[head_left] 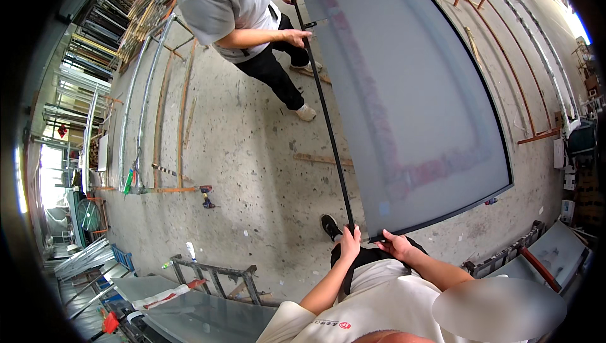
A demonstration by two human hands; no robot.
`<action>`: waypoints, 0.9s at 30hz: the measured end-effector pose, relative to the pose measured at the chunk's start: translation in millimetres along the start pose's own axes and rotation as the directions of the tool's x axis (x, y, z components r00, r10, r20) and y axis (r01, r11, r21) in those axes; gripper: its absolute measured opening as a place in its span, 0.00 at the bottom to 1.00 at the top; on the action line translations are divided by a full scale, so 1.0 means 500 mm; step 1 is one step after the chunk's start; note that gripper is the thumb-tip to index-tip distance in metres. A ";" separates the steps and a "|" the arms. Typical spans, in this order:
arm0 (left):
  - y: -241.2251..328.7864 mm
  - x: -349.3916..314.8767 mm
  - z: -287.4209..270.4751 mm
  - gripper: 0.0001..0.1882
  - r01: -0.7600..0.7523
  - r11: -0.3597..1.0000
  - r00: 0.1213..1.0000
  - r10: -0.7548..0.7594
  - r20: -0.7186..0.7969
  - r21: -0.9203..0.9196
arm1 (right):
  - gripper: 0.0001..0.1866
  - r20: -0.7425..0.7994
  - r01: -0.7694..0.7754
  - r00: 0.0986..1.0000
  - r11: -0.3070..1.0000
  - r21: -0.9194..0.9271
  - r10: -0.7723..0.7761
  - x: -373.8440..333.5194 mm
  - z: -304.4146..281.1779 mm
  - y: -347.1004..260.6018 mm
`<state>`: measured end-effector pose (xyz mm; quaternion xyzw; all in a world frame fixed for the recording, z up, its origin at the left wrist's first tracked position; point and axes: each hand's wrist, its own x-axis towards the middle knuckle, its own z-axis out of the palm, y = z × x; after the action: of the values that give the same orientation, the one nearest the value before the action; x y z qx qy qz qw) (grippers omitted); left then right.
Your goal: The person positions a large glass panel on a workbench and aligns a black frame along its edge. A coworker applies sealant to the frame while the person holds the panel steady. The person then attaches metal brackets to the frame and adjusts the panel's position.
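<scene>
A large frosted glass panel (429, 103) stretches away in front of me, with a black frame strip (435, 218) along its near and right edges. My left hand (349, 243) is closed around the near end of a long black bar (331, 131), which runs beside the panel's left edge with a gap between them. At the panel's near left corner, my right hand (399, 246) is closed on the end of the black frame strip. A co-worker in a grey shirt (230, 2) stands at the far left, both hands on the same bar.
Metal racks (154, 90) stand at left, with a cordless drill (207, 196) near their closest end. Another rack (511, 65) is at right. Wooden strips (322, 160) lie below the panel. Behind me are a dark stand (221, 273) and glass sheets (202, 318).
</scene>
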<state>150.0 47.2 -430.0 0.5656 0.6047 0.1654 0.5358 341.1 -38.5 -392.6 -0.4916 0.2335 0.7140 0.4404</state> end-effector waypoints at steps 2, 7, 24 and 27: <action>0.002 0.012 -0.007 0.20 -0.014 0.999 1.000 0.014 -0.002 0.044 | 0.19 -0.018 0.031 0.999 0.999 -0.007 -0.031 -0.005 0.019 -0.010; 0.000 0.019 -0.001 0.22 -0.009 0.992 1.000 0.009 0.001 0.123 | 0.18 -0.059 0.077 0.995 0.996 -0.034 -0.079 0.017 0.013 -0.012; 0.034 0.015 -0.019 0.17 -0.007 1.000 0.996 0.009 0.091 -0.015 | 0.22 -0.022 -0.101 0.995 0.995 0.008 0.101 0.012 0.019 -0.010; 0.034 0.012 -0.017 0.18 0.043 0.999 0.995 -0.042 0.090 -0.010 | 0.20 -0.025 -0.078 0.997 0.997 0.008 0.079 0.027 0.005 0.001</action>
<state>152.9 61.0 -415.9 0.5562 0.5909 0.1319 0.5693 338.0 -31.6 -403.8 -0.4895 0.2606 0.7238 0.4107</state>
